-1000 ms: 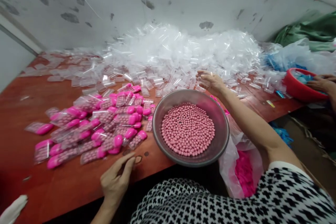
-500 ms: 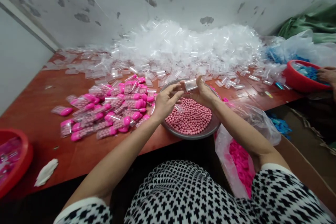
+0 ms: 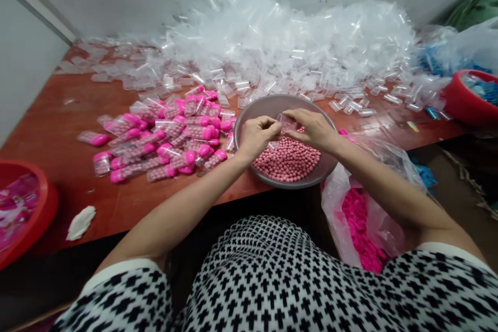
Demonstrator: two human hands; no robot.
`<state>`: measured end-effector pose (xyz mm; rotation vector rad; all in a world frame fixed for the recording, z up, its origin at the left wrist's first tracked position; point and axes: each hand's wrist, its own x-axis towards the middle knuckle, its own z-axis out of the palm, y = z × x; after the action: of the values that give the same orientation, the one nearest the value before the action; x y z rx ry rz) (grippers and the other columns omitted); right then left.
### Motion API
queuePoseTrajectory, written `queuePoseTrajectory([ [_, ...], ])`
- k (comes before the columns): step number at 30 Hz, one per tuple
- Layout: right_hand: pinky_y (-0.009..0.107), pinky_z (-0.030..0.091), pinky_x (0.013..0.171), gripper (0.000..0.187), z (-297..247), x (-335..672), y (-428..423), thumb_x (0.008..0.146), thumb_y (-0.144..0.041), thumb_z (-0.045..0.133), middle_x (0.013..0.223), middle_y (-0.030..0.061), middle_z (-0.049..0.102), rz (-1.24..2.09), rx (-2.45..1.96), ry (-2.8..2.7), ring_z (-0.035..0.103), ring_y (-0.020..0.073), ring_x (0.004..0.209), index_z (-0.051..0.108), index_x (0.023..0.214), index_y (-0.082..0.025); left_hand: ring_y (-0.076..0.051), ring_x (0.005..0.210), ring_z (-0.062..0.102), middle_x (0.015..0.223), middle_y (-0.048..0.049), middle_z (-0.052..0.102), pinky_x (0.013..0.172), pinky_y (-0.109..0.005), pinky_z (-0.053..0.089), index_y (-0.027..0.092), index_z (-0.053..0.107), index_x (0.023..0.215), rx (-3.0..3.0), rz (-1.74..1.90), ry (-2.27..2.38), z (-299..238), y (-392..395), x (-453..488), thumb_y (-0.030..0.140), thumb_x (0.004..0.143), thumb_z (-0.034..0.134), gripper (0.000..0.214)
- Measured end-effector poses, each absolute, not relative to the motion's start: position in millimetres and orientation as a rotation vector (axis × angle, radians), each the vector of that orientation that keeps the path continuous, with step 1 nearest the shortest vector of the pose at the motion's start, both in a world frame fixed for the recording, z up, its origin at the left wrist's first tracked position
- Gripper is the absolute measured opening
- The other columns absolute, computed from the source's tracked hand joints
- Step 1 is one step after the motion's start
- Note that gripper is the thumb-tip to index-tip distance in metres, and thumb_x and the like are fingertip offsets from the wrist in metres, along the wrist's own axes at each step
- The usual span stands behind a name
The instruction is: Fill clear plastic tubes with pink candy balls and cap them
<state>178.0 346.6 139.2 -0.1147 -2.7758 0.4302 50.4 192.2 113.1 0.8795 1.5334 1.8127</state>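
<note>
Above a grey bowl (image 3: 286, 185) of pink beads (image 3: 290, 161), my two hands meet. My right hand (image 3: 313, 129) grips a small clear plastic container (image 3: 287, 122) between thumb and fingers. The fingers of my left hand (image 3: 257, 136) are pinched together at the container's left side; what they hold, if anything, is hidden. Another small clear piece (image 3: 273, 145) shows just below the left fingertips, over the beads. Left of the bowl lies a heap of bead-filled clear containers with bright pink caps (image 3: 175, 129).
A large pile of clear plastic containers (image 3: 291, 41) spreads along the wall. Red basins stand at the left (image 3: 49, 207) and right (image 3: 462, 98). A plastic bag of pink caps (image 3: 360, 228) hangs beside the table's front edge. A crumpled white scrap (image 3: 81, 223) lies front left.
The clear container has turned and dropped lower between my hands, and my left fingers have closed in beside it. The view has tilted down; the other person's hand at right has left view.
</note>
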Motion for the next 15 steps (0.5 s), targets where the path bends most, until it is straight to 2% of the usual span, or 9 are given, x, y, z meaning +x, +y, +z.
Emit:
queuePoseTrajectory([
  [2,0.038,0.05,0.091,0.045,136.3,176.2,359.8,0.089,-0.03,0.062,0.123,0.0161,0.067,0.199,-0.05,-2.962,0.064,0.0278,0.106,0.059,0.13,-0.012,-0.015,0.065,0.069,0.069,0.0007,0.068,0.064,-0.027,0.06,0.013,0.071,0.094,0.977,1.687,1.551,107.8,193.6,43.4,0.028,0.073,0.076,0.026],
  [4,0.038,0.049,0.087,0.029,129.0,173.7,369.4,0.09,-0.021,0.058,0.112,0.017,0.07,-0.117,0.066,-3.179,0.065,0.0283,0.102,0.066,0.117,-0.011,-0.016,0.065,0.069,0.071,0.0011,0.069,0.061,-0.026,0.059,0.015,0.069,0.111,1.037,1.607,1.582,103.9,194.9,34.0,0.024,0.073,0.078,0.04],
  [6,0.037,0.047,0.083,0.022,118.7,170.1,368.6,0.093,-0.013,0.05,0.1,0.0166,0.071,-0.404,0.264,-3.317,0.064,0.0268,0.095,0.07,0.102,-0.011,-0.015,0.066,0.069,0.074,0.0005,0.069,0.062,-0.025,0.059,0.015,0.068,0.11,0.995,1.602,1.606,102.5,195.9,24.8,0.019,0.075,0.076,0.036],
  [8,0.037,0.045,0.082,0.027,107.6,163.9,355.1,0.096,-0.01,0.043,0.096,0.0155,0.071,-0.493,0.509,-3.355,0.064,0.0246,0.091,0.07,0.096,-0.01,-0.013,0.065,0.069,0.076,-0.0005,0.069,0.062,-0.024,0.058,0.012,0.067,0.102,0.875,1.633,1.587,103.5,196.3,18.5,0.016,0.079,0.071,0.024],
  [11,0.034,0.046,0.081,0.023,95.5,151.8,324.9,0.091,-0.009,0.049,0.101,0.0148,0.071,-0.224,0.741,-3.371,0.063,0.022,0.088,0.068,0.103,-0.009,-0.01,0.063,0.068,0.079,-0.0009,0.07,0.062,-0.021,0.057,0.012,0.064,0.098,0.748,1.701,1.543,106.4,195.6,16.6,0.014,0.081,0.069,0.018],
  [15,0.03,0.047,0.073,0.027,97.0,147.0,309.9,0.079,-0.015,0.064,0.093,0.0075,0.07,0.518,0.375,-3.335,0.06,0.0183,0.078,0.067,0.107,-0.013,-0.011,0.065,0.068,0.085,-0.0021,0.07,0.066,-0.024,0.058,0.012,0.064,0.1,0.738,1.786,1.538,106.9,193.2,19.3,0.012,0.08,0.067,0.021],
])
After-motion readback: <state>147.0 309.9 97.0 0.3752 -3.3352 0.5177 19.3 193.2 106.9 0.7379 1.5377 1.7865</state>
